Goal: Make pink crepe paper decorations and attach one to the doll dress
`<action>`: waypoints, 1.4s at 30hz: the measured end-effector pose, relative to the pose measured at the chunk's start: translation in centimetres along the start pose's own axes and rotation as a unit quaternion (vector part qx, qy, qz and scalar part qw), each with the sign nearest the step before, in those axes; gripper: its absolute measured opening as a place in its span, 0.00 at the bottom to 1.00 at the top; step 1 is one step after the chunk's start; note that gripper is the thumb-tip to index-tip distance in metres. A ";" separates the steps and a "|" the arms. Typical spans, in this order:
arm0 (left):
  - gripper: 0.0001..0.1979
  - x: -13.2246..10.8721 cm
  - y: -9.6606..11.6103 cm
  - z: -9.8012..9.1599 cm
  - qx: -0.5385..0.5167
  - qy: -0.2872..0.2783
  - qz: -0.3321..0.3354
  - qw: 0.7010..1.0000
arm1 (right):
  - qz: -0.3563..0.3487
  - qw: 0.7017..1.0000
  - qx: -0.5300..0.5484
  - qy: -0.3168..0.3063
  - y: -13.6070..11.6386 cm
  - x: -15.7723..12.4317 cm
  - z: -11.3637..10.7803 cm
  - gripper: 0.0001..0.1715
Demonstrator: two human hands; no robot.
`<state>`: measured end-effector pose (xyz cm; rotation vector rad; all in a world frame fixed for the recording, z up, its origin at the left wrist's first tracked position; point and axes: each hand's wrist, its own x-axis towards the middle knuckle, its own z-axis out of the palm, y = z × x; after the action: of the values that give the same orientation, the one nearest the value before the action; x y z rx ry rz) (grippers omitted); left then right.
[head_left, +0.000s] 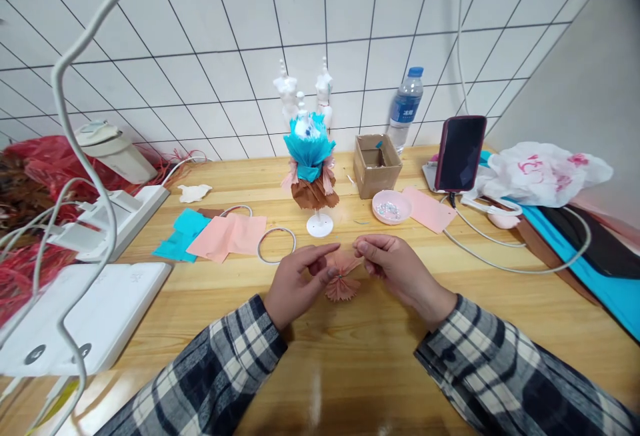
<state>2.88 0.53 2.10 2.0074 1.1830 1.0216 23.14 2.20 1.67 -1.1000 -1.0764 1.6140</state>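
A small pink crepe-paper rosette [343, 288], pleated with a jagged edge and a dark spot at its centre, sits between my two hands low over the table. My left hand [301, 283] is at its left side, index finger stretched out and thumb apart from it, the thumb tip near the paper. On the other side, my right hand [393, 266] has thumb and index finger pinched together; what they hold is too small to make out. Beyond stands a white mannequin figure [320, 223] dressed in blue, pink and brown crepe paper.
Behind stand a cardboard box [377, 169], a pink dish of beads [391, 208], a water bottle [406, 109] and a phone [460, 153]. Pink paper sheets [230, 236], blue paper [183, 235] and a ring [277, 246] lie left. A power strip [117, 219] and cables border the left.
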 end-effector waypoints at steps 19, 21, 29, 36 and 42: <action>0.23 -0.9 0.0 -0.6 0.214 -0.058 -0.082 0.972 | -0.154 0.913 -0.375 0.040 1.2 0.9 -0.5 0.50; 0.28 -0.8 0.0 -0.6 0.178 -0.037 -0.104 0.978 | -0.151 0.945 -0.282 0.067 0.8 0.7 -0.3 0.47; 0.16 -0.1 1.1 -0.2 -0.205 -0.024 -0.231 0.951 | -0.183 0.965 -0.157 0.100 0.3 -0.5 0.6 0.39; 0.13 -0.5 2.0 -0.3 -0.177 -0.120 -0.160 0.964 | -0.286 0.904 -0.311 -0.058 -0.8 -1.5 0.1 0.49; 0.11 -0.4 1.5 -0.4 -0.207 -0.033 -0.172 0.963 | -0.172 0.954 -0.240 -0.054 -0.2 -1.2 0.8 0.49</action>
<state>3.11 -0.49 3.34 1.4411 1.1235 0.9243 22.65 0.92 2.27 -1.0588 -1.6914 1.1731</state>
